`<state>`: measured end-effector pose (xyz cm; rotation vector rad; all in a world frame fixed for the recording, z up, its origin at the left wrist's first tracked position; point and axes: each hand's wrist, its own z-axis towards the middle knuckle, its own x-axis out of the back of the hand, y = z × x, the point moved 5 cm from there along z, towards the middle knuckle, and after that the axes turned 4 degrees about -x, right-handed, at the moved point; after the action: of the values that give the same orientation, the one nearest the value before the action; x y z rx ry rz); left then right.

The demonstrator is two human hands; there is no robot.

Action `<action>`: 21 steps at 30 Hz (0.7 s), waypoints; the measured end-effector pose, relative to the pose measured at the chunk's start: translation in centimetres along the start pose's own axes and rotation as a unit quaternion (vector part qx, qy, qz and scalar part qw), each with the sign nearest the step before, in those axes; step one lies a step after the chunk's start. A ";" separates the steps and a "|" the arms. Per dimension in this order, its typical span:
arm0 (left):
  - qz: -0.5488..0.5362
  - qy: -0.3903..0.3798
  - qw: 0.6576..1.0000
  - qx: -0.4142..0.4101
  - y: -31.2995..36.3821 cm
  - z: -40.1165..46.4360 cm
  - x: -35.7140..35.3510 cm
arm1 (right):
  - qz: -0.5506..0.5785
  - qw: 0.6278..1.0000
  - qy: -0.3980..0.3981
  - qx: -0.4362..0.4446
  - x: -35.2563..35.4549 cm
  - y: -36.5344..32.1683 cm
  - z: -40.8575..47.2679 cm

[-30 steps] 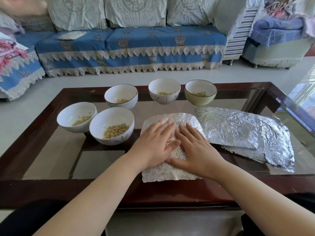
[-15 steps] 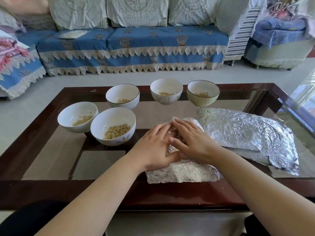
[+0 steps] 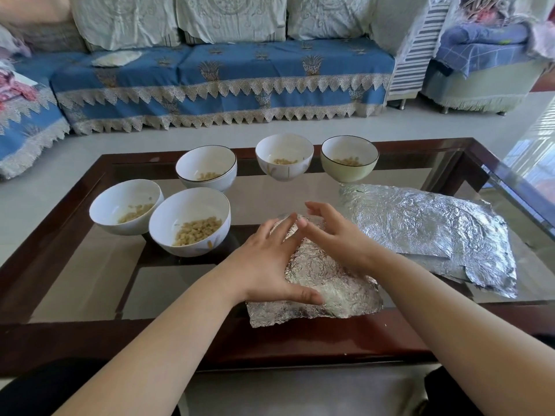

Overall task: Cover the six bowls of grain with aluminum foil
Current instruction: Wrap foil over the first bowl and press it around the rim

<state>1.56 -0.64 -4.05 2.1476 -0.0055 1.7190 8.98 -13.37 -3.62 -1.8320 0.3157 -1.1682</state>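
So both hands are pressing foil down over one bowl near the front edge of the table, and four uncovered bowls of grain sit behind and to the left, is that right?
Not quite: the head view shows five uncovered bowls, not four. Two sit at the left and three stand along the back. The rest holds: the left hand and right hand press the foil over one bowl near the front edge.

Both forearms were bare to the frame's lower edge, with no sleeve, watch or ring visible. The left hand (image 3: 267, 262) and right hand (image 3: 339, 238) wore no gloves. Dark clothing showed at the 2 lower corners.
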 end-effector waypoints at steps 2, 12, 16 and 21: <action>0.002 -0.006 1.000 0.009 0.0 0.0 -0.1 | -0.010 0.999 -0.051 0.009 0.6 -0.2 -0.6; 0.024 0.005 1.000 0.010 -0.3 0.2 -0.5 | -0.262 0.957 -0.122 0.033 0.3 2.3 -3.8; 0.026 0.018 0.999 0.005 -0.4 0.3 -0.6 | -0.243 0.964 -0.094 0.054 0.1 2.7 -3.5; -0.054 0.080 0.995 -0.037 -0.6 -0.2 -0.3 | -0.223 0.969 -0.074 0.070 0.0 2.8 -3.4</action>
<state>1.48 -0.05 -4.44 1.9166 0.0876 1.7947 6.92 -16.79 -5.38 -1.9041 -0.2749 -1.3052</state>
